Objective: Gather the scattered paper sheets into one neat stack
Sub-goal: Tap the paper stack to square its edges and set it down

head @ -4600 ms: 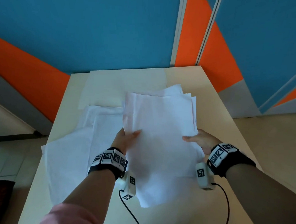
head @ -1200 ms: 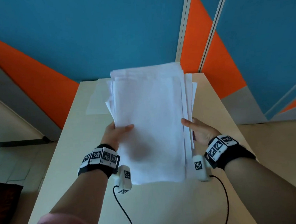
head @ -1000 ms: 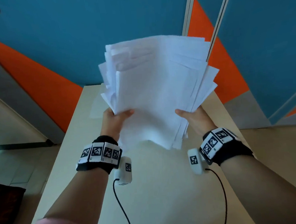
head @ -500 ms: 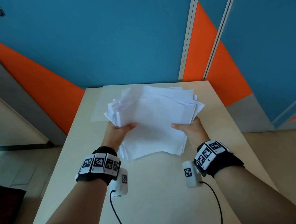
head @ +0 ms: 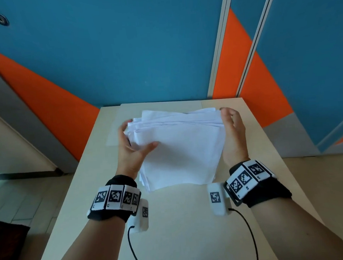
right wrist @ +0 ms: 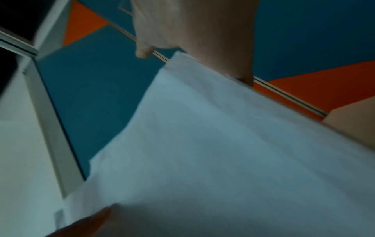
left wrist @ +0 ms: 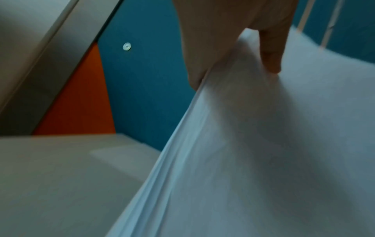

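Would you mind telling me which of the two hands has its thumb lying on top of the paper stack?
The left hand: its thumb lies across the top sheet of the paper stack, while the right hand only presses its straight fingers against the stack's side edge.

White paper sheets point(head: 180, 149) form one rough stack near the far edge of the table point(head: 172, 230), centred; far corners fanned and uneven, near edge roughly aligned.

The paper stack point(head: 180, 151) hides the left hand's fingers point(head: 124, 128) under it. Both wrist pictures are blurry. The worktop point(head: 172, 230) is cut off at the bottom.
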The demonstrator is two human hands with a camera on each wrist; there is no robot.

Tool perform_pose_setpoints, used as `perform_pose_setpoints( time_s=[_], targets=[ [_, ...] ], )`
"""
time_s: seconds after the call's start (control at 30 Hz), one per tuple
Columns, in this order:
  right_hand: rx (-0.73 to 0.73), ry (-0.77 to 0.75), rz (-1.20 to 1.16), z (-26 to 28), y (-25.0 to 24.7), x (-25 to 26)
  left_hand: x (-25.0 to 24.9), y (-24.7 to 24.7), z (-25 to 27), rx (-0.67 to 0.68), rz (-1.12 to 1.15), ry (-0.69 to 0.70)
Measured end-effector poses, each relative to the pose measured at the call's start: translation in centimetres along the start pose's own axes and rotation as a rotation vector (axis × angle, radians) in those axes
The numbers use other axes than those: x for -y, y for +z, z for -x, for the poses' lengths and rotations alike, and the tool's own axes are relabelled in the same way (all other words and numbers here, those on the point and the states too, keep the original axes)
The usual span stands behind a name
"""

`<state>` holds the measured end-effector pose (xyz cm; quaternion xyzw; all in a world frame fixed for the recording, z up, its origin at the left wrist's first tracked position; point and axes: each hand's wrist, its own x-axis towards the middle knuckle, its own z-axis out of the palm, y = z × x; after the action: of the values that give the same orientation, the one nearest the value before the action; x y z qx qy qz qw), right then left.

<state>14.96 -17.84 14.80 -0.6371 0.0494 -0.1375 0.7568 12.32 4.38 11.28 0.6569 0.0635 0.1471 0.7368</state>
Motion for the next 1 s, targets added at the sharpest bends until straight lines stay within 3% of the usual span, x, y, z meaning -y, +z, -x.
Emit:
perform_pose_setpoints(
  time_s=[0.1,0.2,0.3,0.53,0.67,0.83,0.93,1.0],
  targets=[
    [-0.07,-0.107,0.048,-0.1,1.1,1.0,-1.7,0.2,0.2,-0.035,-0.217,0.312],
    [-0.13,-0.113,0.056,-0.2,1.7,0.9,-3.2,0.4,0.1,-0.002,-0.599,0.584],
    [-0.162,-0.105,0.059,-0.3,2.2,0.8,-4.1,0.6,0.3,0.034,-0.915,0.671],
    [-0.225,-0.095,0.134,-1.0,2.0,0.5,-3.8,0.1,0.5,-0.002,-0.894,0.593],
    [-0.188,-0.106,0.072,-0.2,0.5,-0.1,-1.9,-1.2,0.5,-0.037,-0.632,0.426],
    [0.205,-0.014,0.031,0.1,-2.1,-1.5,0.0,-1.4,0.3,0.035,-0.021,-0.014],
    [0.458,0.11,0.019,-0.2,-3.8,-2.3,0.6,-1.6,0.0,0.13,0.016,-0.093],
    [0.489,0.164,0.118,0.4,-4.0,-2.4,0.9,-1.5,-0.1,0.167,0.022,-0.148]
  ],
)
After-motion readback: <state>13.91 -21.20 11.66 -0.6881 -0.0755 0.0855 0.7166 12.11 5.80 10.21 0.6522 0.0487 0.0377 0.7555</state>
